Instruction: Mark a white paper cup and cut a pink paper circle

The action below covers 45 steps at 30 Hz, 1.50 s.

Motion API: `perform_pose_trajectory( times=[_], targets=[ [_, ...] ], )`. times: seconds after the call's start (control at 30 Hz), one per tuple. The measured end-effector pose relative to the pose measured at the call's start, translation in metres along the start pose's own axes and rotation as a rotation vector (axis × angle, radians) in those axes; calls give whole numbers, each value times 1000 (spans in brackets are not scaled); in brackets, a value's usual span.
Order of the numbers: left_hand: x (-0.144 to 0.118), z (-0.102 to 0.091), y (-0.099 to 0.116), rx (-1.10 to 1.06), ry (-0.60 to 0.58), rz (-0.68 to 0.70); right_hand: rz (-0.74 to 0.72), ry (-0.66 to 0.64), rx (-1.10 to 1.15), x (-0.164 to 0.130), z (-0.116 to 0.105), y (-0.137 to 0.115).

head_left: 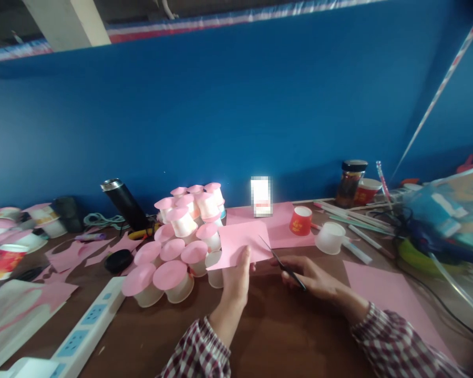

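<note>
Pink paper (238,240) edge beside scissors (283,265)

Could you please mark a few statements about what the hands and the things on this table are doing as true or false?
1. The left hand holds a sheet of pink paper. True.
2. The right hand holds a glue stick. False: it holds scissors, blades pointing at the paper's edge.
3. The pink-topped white cups are clustered left of the held paper. True.
4. The red paper cup lies on its side. False: it stands upright on a pink sheet.
5. The black flask stands to the right of the dark-lidded jar. False: it leans far to the jar's left.
</note>
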State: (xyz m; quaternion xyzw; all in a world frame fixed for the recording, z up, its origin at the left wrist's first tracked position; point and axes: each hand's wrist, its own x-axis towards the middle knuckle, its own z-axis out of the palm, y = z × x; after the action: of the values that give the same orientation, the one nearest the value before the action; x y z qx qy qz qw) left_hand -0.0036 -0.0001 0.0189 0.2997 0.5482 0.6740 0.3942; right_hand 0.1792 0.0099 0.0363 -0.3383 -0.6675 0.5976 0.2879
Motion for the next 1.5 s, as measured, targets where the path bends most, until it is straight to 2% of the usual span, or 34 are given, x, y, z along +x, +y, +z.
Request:
perform_pose_trajectory(
  times=[0.27,0.5,0.83,1.37,1.5],
  targets=[
    [2,-1,-2,14,-32,-32,0,32,-88,2,1,3],
    [1,2,-5,67,0,-112,-8,1,-40,2,2,5],
    [-12,0,-4,149,-167,-87,-51,-44,11,0,0,1],
    [-11,-1,-3,164,-172,-99,-63,-14,-77,3,1,6],
    [-13,0,-2,167,-176,-119,-67,-29,-40,4,-1,11]
  ],
)
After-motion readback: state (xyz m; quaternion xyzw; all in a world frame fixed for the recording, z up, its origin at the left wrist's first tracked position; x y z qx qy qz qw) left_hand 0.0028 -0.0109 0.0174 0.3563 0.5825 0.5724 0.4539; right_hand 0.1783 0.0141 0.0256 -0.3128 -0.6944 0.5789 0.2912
